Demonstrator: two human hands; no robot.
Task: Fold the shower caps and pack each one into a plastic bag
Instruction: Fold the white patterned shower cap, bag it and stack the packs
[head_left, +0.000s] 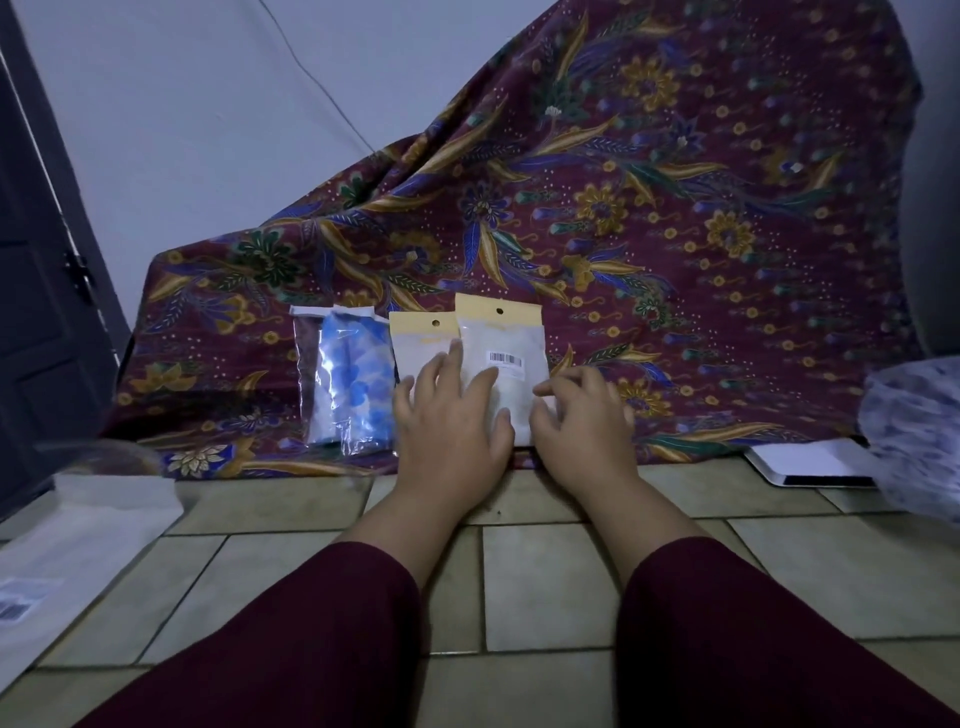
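I am at the tail of one packing round, I judge: the barcoded pouch (503, 364) lies flat on the batik cloth (675, 208) and my left hand (449, 415) is spread over its lower left part, fingers open and pressing rather than gripping. My right hand (582, 410) sits at the pouch's right edge with the fingers curled; whether they pinch the edge or only rest against it I cannot tell. It looks like I am smoothing it down and lining it up in the row.

The row runs leftward: a second pouch with a yellow header (422, 343) just beside and partly under my left hand, then a clear bag holding a blue-and-white shower cap (356, 384), then another clear bag (306, 374), its contents too dark to make out. The two pouches are frosted and matt, each with a punched hang hole; the clear bags are glossy and crinkled, catching light in streaks.

Next I would need a fresh cap and an empty bag. A loose cap, pale with small blue print (914, 431), bunches softly at the far right, well apart from the row; it looks thin and slippery. Empty flat bags (78, 540) lie on the tiled floor (545, 587) to my left, one showing a barcode label. Folding that limp cap small enough for the narrow opening will take both hands
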